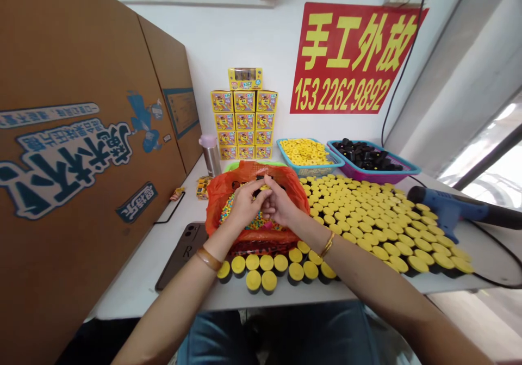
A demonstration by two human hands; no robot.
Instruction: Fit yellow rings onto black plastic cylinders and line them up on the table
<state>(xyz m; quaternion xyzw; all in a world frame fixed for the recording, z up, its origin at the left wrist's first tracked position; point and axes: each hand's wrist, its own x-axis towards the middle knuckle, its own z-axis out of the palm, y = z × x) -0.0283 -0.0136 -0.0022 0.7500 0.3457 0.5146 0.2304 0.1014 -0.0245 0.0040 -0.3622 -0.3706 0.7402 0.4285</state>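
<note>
- Head view: both bare hands meet above the bag, fingers curled inward and pinched together on a small yellow-topped piece (265,187), though the exact grip is too small to tell.
- Left hand (244,204), with a brown bracelet (209,259) on its wrist, and right hand (281,202), with a gold bangle (327,244), are both close over an orange plastic bag (296,191).
- Multicoloured candy beads (250,218) fill that bag just beneath the hands; a slip of the fingers could drop the piece among them, where it would be hard to find.
- Black cylinders with flat yellow caps (367,229) stand in close rows touching the bag's near and right sides; a forearm dragging across could topple them.
- A blue hot-glue gun (448,207) lies beside the rows, its black cord (497,256) trailing; a snagged cord could pull it into them.
- A turquoise plastic tray of yellow discs (310,168) and a magenta plastic tray of black pieces (367,177) sit beyond, near the table's back; reaching across might knock the capped cylinders.
</note>
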